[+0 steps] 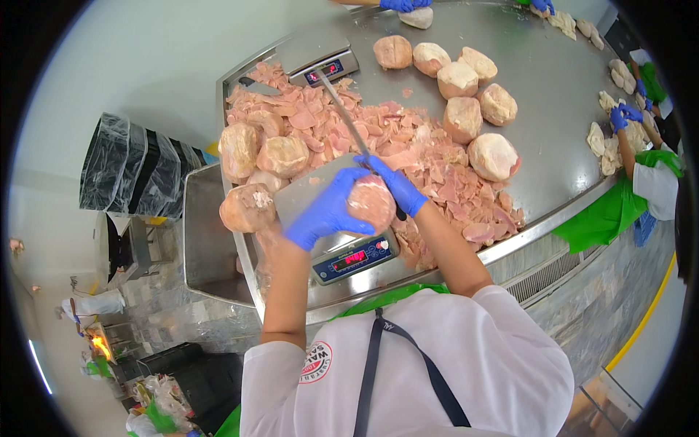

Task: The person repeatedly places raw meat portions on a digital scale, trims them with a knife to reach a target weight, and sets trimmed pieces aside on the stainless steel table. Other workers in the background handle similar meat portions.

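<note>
My left hand (329,207), in a blue glove, curls around a round pink ball of meat (372,205) above the steel plate of a digital scale (354,260). Closed round a long knife (342,109), my gloved right hand (394,185) is against the meat's right side. The blade points away toward a second digital scale (325,71) at the far left. Part of the black handle shows below my right palm. Thin pink meat trimmings (429,167) lie heaped around the near scale. Several pale meat balls (284,155) sit left of my left hand.
More meat balls (494,156) stand on the steel table (553,95) beyond the trimmings. A steel bin (211,240) adjoins the table's left end. Co-workers' gloved hands (628,115) handle pale pieces on the right. Another gloved hand (397,4) reaches in at the far edge.
</note>
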